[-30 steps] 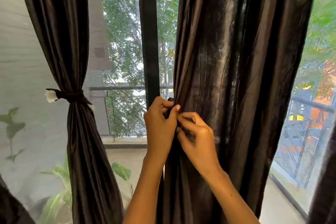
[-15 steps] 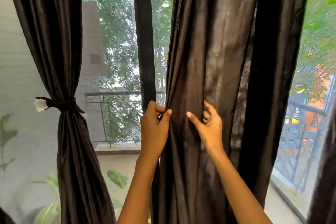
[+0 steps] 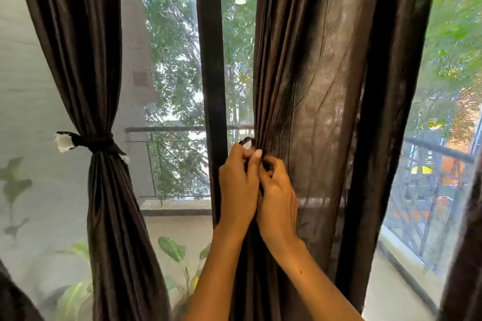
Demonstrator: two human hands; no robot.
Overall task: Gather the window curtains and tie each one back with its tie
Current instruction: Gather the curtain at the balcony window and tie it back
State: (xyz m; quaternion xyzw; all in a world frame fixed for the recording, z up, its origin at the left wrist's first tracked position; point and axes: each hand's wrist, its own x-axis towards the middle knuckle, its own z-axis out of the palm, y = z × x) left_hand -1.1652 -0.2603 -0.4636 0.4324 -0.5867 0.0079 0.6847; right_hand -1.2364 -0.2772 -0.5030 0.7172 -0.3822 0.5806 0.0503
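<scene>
Far left there's the first dark brown curtain point(image 3: 78, 60), already bunched in at its waist by a dark tie point(image 3: 96, 141) with a white tag end sticking out to the left. Below the tie it fans back out down to the bottom edge of the view. Behind it, through the glass, you get a grey wall and some green leafy plants point(image 3: 172, 247) low down.

Next over is the black window frame post point(image 3: 211, 60) running straight up, with a balcony railing point(image 3: 177, 129) and trees outside.

Just right of the post, the left hand point(image 3: 238, 187) has its fingers curled round the left edge of the second curtain point(image 3: 326, 86), and a small dark-and-white bit of tie end point(image 3: 247, 142) pokes out above the knuckles. The right hand point(image 3: 277, 198) is pressed right up against it, fingers curled in and pinching the same gathered folds; thumb touching the left thumb.

That curtain hangs wide and loose, not tied yet. Far right is more window with a blurry railing and orange shapes outside.
</scene>
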